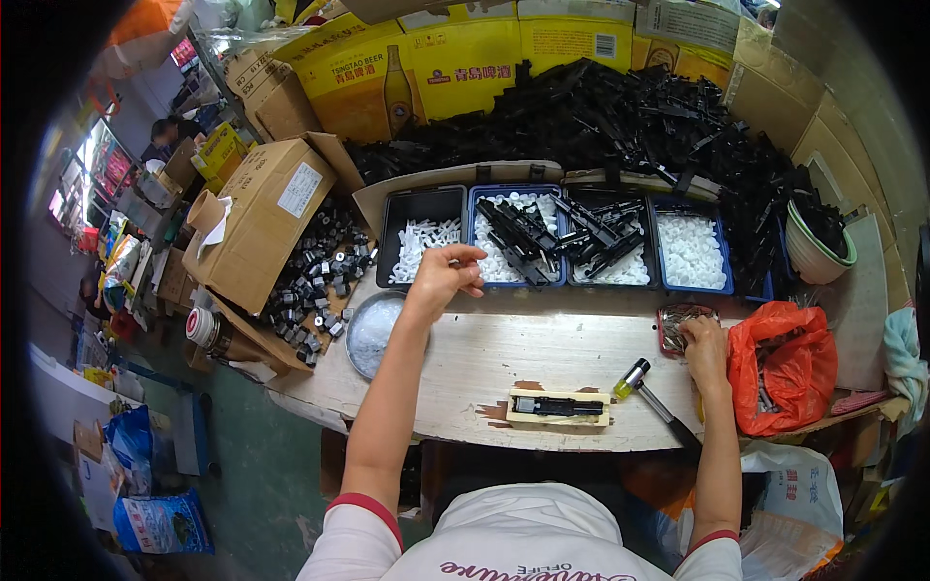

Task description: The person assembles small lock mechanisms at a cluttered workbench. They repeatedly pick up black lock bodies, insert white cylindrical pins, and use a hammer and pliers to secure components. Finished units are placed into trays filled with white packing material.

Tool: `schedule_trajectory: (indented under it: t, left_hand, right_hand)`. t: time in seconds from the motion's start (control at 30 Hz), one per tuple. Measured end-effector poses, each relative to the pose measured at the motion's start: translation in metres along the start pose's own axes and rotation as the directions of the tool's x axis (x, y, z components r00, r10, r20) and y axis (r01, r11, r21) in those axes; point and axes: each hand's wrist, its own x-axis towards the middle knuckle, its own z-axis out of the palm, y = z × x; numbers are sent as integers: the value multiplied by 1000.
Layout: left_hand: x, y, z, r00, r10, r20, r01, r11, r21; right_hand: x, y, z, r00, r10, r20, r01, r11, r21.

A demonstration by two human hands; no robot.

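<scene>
My left hand (449,279) hovers in front of the bins, its fingers curled together; whatever it may hold is too small to make out. Just behind it are a black bin (395,211) of white tubular pieces and a blue bin (475,221) of white pieces with black parts on top. My right hand (706,347) reaches into a small red tray (668,339) of thin metal pins, with its fingertips drawn together among them. Between my arms, a black mechanical part (557,407) lies in a pale wooden holder (601,419). Near my right forearm rests a hammer (659,402) with a dark handle.
A round metal dish (373,336) of whitish material sits beside my left forearm. An open red plastic bag (814,349) stands at the right. Farther back, black parts (620,111) are heaped against cardboard. At left, a carton (257,228) stands by metallic-and-black pieces (312,276).
</scene>
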Motion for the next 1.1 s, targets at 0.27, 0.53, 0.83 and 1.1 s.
schedule_trajectory:
  t: [0.27,0.53,0.83,1.1]
  left_hand:
    - [-87,-37,42,987,43,155,45,850,-524]
    - [-131,-49,78,954,-52,294,194,855,-481]
    - [-135,-48,79,952,-27,305,174,867,-467]
    - [-138,-48,83,959,-13,282,157,855,-495]
  right_hand:
    - [-8,-45,-22,999,-43,-3,38,863,504]
    - [-33,-145,-25,882,-469,45,317,661,680]
    - [-36,-156,-25,859,-512,-12,392,643,658]
    - [-39,-164,-27,820,-558,-123,521,641,564]
